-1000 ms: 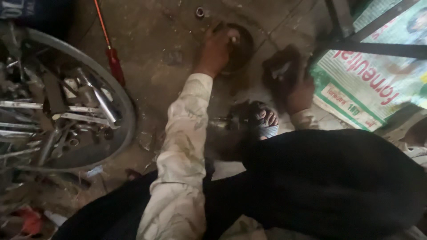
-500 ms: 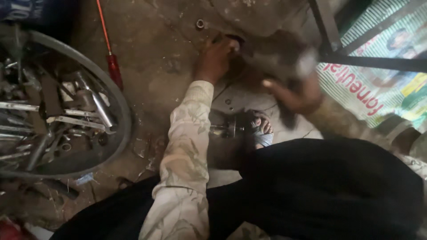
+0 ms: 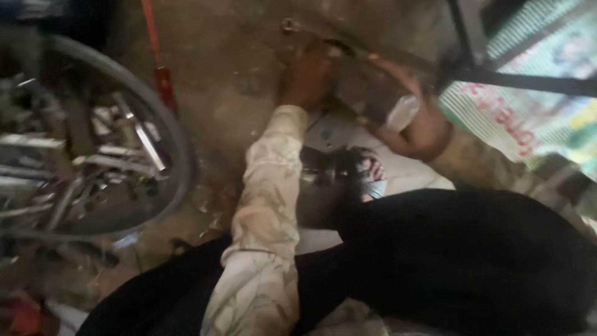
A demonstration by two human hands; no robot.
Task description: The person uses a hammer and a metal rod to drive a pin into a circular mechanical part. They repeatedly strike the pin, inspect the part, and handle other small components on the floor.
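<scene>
While the view is blurred, a tyre ringing loose tools lies far left, a red-handled tool just beyond it. At centre the left hand presses flat on a dark round part on the floor. To its right the right hand grips a grey rag. That rag could snag or slip, since the part looks greasy.
</scene>
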